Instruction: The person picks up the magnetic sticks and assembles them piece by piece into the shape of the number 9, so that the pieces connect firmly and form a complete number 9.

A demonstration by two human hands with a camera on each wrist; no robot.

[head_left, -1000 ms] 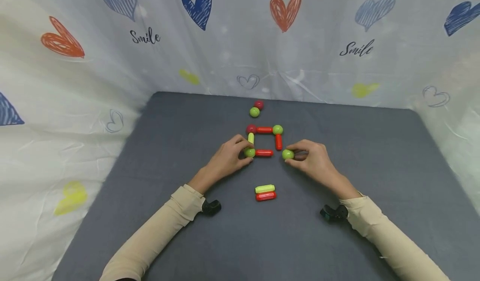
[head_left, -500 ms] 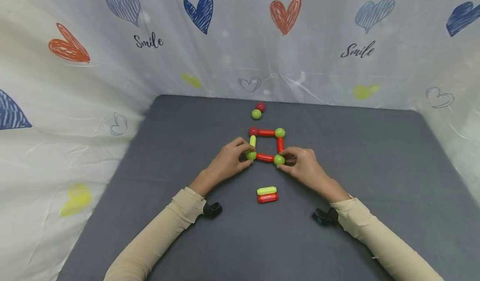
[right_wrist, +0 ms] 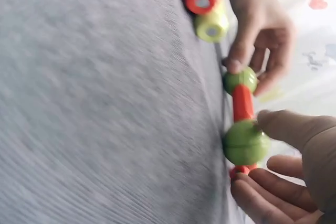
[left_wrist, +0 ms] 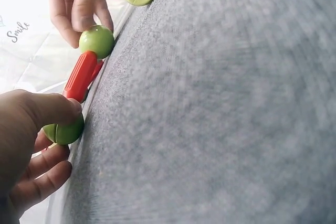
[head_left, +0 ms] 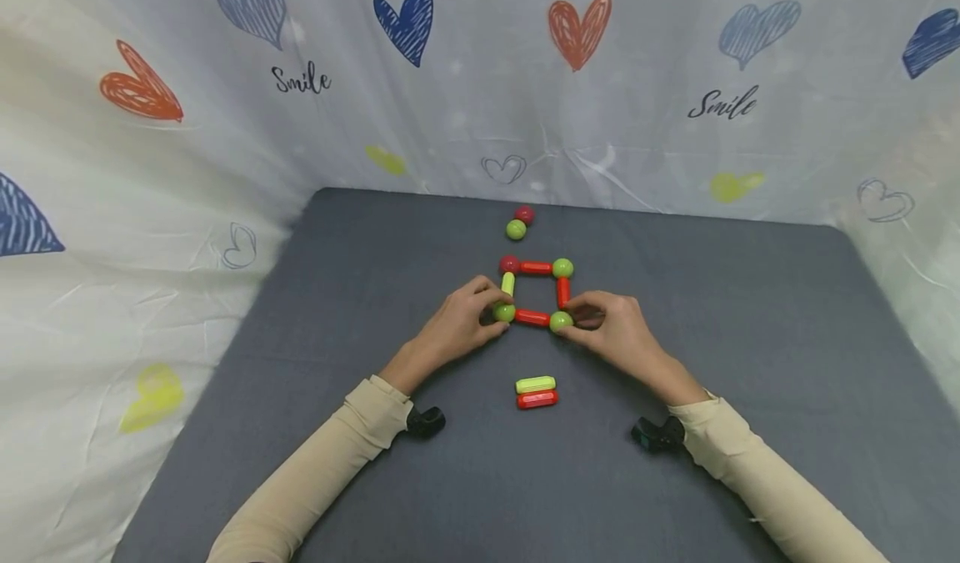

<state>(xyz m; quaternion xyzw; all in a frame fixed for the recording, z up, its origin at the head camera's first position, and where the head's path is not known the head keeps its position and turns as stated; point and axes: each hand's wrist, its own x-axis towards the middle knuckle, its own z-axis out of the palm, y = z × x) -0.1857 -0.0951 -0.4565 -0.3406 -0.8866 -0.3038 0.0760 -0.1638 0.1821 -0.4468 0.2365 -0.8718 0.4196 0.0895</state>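
Magnetic rods and balls lie in a square on the table in the head view. My left hand [head_left: 465,317] pinches the near-left green ball [head_left: 505,313] between thumb and fingers. At the near-right corner my right hand [head_left: 617,329] pinches another green ball [right_wrist: 245,142]. A red rod [head_left: 532,319] spans these two balls. Another red rod [head_left: 563,293] runs from the right-hand ball back to a far green ball [head_left: 562,268]. A yellow rod [head_left: 507,284] links the left-hand ball to a dark red ball [head_left: 509,264], and a third red rod [head_left: 536,268] forms the far side.
Nearer the person, a loose yellow rod [head_left: 536,384] and a red rod [head_left: 537,399] lie side by side. Beyond the square sit a loose green ball [head_left: 515,229] and a red ball [head_left: 524,214]. A patterned white curtain [head_left: 450,113] stands behind the grey table [head_left: 375,238].
My right hand has moved left with its green ball, which now meets the ends of two red rods. The near red rod has tilted slightly. My left hand has kept its hold.
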